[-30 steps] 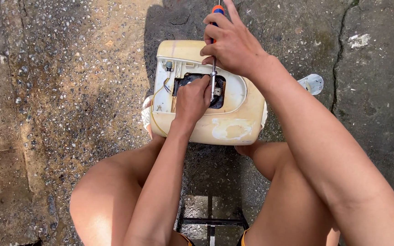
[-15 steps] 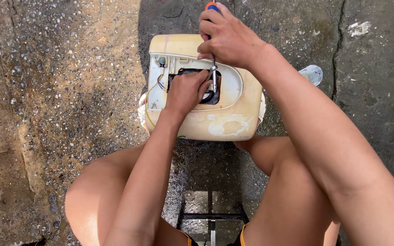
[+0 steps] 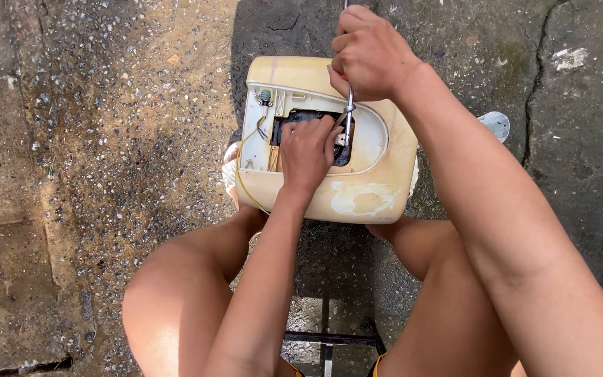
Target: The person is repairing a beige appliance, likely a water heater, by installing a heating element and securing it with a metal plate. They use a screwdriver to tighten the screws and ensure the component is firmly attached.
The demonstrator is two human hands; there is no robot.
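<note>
A yellowed cream plastic appliance casing (image 3: 371,199) rests on the ground between my knees, its back open to a dark cavity with wires. My left hand (image 3: 307,150) reaches into that cavity, fingers pressed on a black part inside. My right hand (image 3: 369,52) is closed around the handle of a screwdriver (image 3: 349,112), whose metal shaft points straight down into the opening beside my left fingers. The tip is hidden inside the casing.
Rough concrete ground with gravel and cracks surrounds me. A thin yellow wire (image 3: 240,157) loops off the casing's left side. A sandal (image 3: 495,126) shows behind my right arm. Below my legs sits a low metal stool frame (image 3: 329,338).
The view has shifted so the casing sits lower in frame. My right hand slid down the screwdriver; its orange handle top is out of view now. Left hand stays in the opening.
</note>
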